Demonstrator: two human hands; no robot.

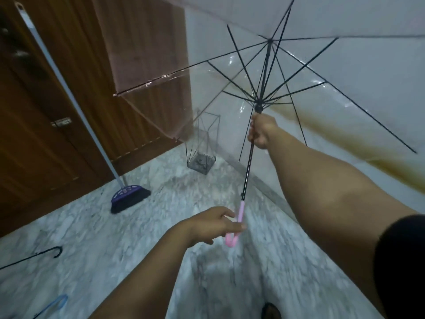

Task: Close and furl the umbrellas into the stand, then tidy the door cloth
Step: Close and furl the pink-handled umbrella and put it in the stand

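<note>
Right under me I had the black sleeve [400, 261] of the right arm, and down at the frame's lower edge a dark shoe tip [271, 310] on the marble floor [115, 238]. Over at the left edge, two hooked handles lay on that floor, one blue [54, 305], one black [49, 252]. Next out, the left hand [213, 224] had its fingers curled around the pink handle [236, 226] of the clear umbrella [264, 72], gripping it just above the crook. Up the black shaft, the right hand [261, 132] was clamped around the shaft right below the runner, and the canopy was spread wide, ribs fanned out, up off the floor. Beyond the hands I saw a purple broom [128, 196] leaning on the wooden door [46, 134], head on the floor. Furthest back, the wire umbrella stand [202, 146] stood upright near the corner by the wall, and a brownish cloth [142, 42] hung on the door.
</note>
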